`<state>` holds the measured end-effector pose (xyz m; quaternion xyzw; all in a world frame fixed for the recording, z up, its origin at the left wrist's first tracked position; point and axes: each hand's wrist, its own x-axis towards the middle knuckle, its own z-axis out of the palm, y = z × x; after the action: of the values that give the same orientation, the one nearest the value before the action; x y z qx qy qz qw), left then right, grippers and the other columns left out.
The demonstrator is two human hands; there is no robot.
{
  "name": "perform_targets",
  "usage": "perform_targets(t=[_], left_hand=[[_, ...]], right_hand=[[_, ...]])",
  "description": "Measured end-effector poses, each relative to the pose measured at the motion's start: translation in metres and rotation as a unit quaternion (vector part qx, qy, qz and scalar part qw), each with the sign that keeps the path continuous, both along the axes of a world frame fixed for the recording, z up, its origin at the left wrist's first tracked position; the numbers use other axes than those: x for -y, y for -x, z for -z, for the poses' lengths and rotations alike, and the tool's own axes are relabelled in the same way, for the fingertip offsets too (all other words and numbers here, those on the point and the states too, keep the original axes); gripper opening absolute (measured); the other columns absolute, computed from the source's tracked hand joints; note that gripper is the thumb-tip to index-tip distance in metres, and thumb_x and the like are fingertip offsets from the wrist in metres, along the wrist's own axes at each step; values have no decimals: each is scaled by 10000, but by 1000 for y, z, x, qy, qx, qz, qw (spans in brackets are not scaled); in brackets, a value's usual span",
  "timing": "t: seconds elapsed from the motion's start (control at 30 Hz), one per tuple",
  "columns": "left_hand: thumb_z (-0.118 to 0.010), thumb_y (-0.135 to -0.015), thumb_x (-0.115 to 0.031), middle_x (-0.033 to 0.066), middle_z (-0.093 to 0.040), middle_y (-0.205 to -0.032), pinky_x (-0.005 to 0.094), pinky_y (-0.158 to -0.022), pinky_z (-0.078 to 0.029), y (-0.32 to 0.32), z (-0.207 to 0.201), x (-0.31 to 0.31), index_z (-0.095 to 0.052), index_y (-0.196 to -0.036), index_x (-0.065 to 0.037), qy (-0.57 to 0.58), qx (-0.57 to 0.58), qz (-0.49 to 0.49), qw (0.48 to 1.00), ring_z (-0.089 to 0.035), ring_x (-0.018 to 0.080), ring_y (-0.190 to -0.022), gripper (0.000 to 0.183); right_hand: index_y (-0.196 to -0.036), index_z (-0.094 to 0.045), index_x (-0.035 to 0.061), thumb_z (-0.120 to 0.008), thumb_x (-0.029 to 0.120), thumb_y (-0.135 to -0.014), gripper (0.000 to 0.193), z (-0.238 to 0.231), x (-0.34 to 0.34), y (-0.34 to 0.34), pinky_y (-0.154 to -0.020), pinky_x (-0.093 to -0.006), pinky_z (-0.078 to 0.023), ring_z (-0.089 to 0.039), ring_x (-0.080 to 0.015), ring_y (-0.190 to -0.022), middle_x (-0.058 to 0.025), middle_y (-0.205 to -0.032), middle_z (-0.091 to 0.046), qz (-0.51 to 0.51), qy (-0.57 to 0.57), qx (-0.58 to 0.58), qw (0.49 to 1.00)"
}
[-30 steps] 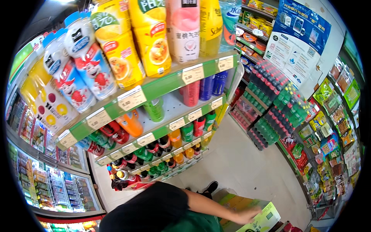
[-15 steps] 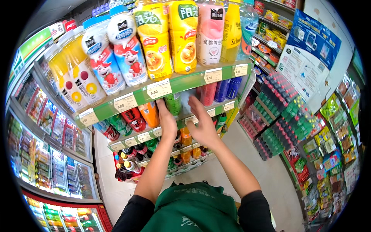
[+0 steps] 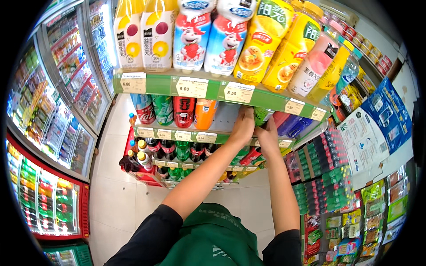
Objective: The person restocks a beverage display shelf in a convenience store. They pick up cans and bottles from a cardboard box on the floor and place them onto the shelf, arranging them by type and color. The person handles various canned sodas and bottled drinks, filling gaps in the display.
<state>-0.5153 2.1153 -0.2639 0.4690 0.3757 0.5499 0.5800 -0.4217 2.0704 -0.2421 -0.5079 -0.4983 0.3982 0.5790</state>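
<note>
On the shelf's second tier, a bright green can stands partly hidden under the upper ledge. Along its left side lies my left hand, closed against it with the fingertips out of sight. My right hand is closed at the can's lower front and right, its fingers partly covered. To the left stand an orange can, a black-and-red can, a green can with white marks and a red-and-blue can. Dark blue cans are right of my hands.
A green ledge with price tags runs just above my hands, carrying yellow tea bottles and strawberry milk bottles. Lower tiers hold soda bottles. Drink fridges line the left; stacked bottle packs stand at right.
My view has turned, and the shelf sits differently in it. The right hand, flat and apart before, has closed onto the green can. A wider gap shows between the orange can and my left hand.
</note>
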Motion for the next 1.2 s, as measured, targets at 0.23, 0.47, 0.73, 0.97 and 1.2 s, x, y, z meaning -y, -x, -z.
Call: perform_targets(t=[0.23, 0.47, 0.73, 0.97, 1.2], left_hand=[[-301, -1132, -465, 244, -512, -1527, 421, -1171, -376, -11, 7, -10, -451, -1525, 12, 52, 7, -2, 999, -513, 376, -1382, 637], [-327, -1118, -440, 309, -360, -1613, 470, -1249, -262, -27, 16, -42, -396, -1553, 27, -89, -19, -222, 971, -341, 468, -1482, 642], [-564, -1013, -355, 252, -640, -1370, 537, -1075, -439, 0, 8, -121, -664, -1275, 12, 7, -50, -185, 981, -575, 458, -1269, 461], [-568, -1009, -356, 252, -642, -1364, 532, -1068, -444, 17, 5, -131, -666, -1276, 7, -6, -92, -69, 993, -577, 452, -1268, 462], [-572, -1004, -357, 252, -644, -1358, 528, -1061, -450, 18, 5, -132, -668, -1278, 2, -14, -129, -85, 988, -579, 447, -1266, 462]], right_hand=[[-1320, -556, -85, -657, -19, -951, 388, -2, 36, 13, -877, -310, -556, -702, -187, -1045, -175, -1171, -725, 103, -59, 271, 955], [-1156, -675, -96, -735, 65, -954, 265, 4, 39, 5, -746, -347, -607, -786, -249, -826, -195, -891, -776, 206, -116, 433, 870], [-1220, -687, -109, -738, 109, -959, 345, 13, 60, -9, -734, -360, -610, -774, -276, -802, -215, -947, -762, 181, -140, 390, 892], [-1306, -645, -134, -695, 59, -984, 378, 23, 73, -31, -813, -334, -620, -779, -224, -890, -203, -994, -773, 118, -100, 327, 932], [-1338, -632, -117, -688, 55, -995, 388, 33, 73, -49, -867, -333, -615, -767, -201, -946, -200, -1058, -777, 84, -88, 283, 951]])
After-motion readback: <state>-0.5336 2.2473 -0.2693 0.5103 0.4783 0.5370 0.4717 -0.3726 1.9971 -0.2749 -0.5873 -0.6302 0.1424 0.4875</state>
